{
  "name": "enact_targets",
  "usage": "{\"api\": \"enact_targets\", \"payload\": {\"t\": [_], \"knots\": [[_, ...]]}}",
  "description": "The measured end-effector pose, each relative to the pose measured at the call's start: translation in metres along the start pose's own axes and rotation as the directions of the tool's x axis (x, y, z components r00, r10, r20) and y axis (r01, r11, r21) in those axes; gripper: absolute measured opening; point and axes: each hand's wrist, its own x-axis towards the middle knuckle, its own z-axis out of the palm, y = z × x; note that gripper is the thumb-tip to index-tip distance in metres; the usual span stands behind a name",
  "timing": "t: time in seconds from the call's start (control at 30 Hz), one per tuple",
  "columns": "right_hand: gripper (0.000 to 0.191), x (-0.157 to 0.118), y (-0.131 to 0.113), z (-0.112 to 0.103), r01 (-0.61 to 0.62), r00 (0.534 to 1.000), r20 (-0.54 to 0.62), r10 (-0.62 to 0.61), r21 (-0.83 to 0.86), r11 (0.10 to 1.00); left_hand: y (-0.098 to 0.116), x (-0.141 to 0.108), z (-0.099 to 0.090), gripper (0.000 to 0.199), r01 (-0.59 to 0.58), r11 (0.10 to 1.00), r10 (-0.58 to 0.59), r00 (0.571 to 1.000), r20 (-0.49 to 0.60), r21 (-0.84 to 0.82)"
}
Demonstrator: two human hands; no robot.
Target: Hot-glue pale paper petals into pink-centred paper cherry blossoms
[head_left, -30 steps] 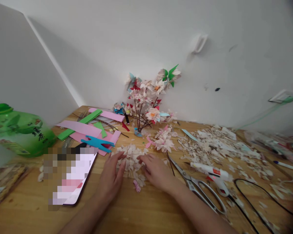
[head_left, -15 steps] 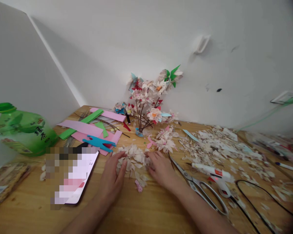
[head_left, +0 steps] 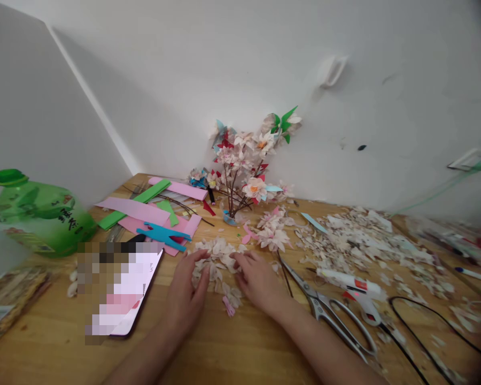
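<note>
A loose heap of off-white, thin, petal-shaped pieces (head_left: 217, 252) lies mid-desk, in front of the flower arrangement, on the pale wooden desk (head_left: 232, 355). The left hand (head_left: 184, 291) rests at the heap's left side, its fingers loosely curved and its thumb spread well apart from them. The right hand (head_left: 258, 279) is at the opposite side, fingers bent inward against the pieces; whether they pinch any cannot be told. A small pink folded strip (head_left: 228, 306) lies between the wrists, on the side away from the desk's back edge. Near that back edge stand brown stems with white, red and orange paper flowers (head_left: 240, 155). Toward the back left corner lie pink paper strips (head_left: 134, 208) and green paper strips (head_left: 157, 191). Right of the right hand, silver metal scissors (head_left: 317, 303) lie open beside a white glue gun (head_left: 355, 284); whitish scraps (head_left: 356, 238) spread behind them.
</note>
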Motion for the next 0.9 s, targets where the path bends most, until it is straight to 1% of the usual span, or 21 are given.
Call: {"api": "enact_targets", "payload": {"t": [0.1, 0.2, 0.27, 0.37, 0.47, 0.5, 0.57, 0.67, 0.73, 0.8, 0.9], "knots": [[0.034, 0.002, -0.008, 0.001, 0.015, 1.000, 0.011, -0.015, 0.036, 0.999, 0.000, 0.000, 0.000, 0.025, 0.005, 1.000, -0.005, 1.000, -0.012, -0.021], [0.029, 0.007, -0.016, 0.007, 0.018, 0.999, 0.029, -0.020, 0.079, 0.997, -0.002, 0.000, 0.001, 0.025, 0.020, 0.999, -0.021, 1.000, -0.016, -0.046], [0.025, 0.011, -0.019, 0.011, -0.003, 1.000, 0.029, -0.001, 0.122, 0.993, -0.004, 0.000, 0.001, 0.026, 0.035, 0.997, -0.036, 0.999, -0.011, -0.069], [0.024, 0.014, -0.020, 0.014, -0.076, 0.997, 0.006, 0.077, 0.229, 0.970, -0.005, 0.000, 0.002, 0.028, 0.049, 0.991, -0.050, 0.999, -0.005, -0.123], [0.029, 0.013, -0.015, 0.011, -0.184, 0.976, -0.030, 0.214, 0.397, 0.899, -0.003, -0.001, 0.001, 0.029, 0.071, 0.982, -0.073, 0.997, -0.003, -0.176], [0.030, 0.012, -0.013, 0.010, -0.221, 0.963, -0.037, 0.269, 0.468, 0.856, -0.001, -0.001, 0.001, 0.029, 0.093, 0.977, -0.094, 0.996, 0.001, -0.193], [0.028, 0.010, -0.011, 0.008, -0.279, 0.928, -0.020, 0.372, 0.623, 0.730, 0.003, -0.001, 0.000, 0.030, 0.157, 0.957, -0.157, 0.987, 0.020, -0.243], [0.023, 0.005, -0.013, 0.005, -0.308, 0.884, 0.060, 0.464, 0.821, 0.481, 0.007, -0.002, 0.004, 0.033, 0.221, 0.883, -0.221, 0.974, 0.048, -0.415], [0.025, 0.002, -0.019, 0.004, -0.297, 0.864, 0.109, 0.492, 0.898, 0.323, 0.007, -0.004, 0.009, 0.038, 0.237, 0.781, -0.233, 0.969, 0.082, -0.578], [0.030, -0.002, -0.026, 0.004, -0.278, 0.847, 0.147, 0.510, 0.942, 0.190, 0.005, -0.006, 0.015, 0.043, 0.268, 0.650, -0.248, 0.959, 0.135, -0.711], [0.037, -0.006, -0.037, 0.007, -0.255, 0.830, 0.202, 0.519, 0.966, 0.032, 0.003, -0.008, 0.020, 0.043, 0.355, 0.490, -0.311, 0.925, 0.221, -0.796]]}}
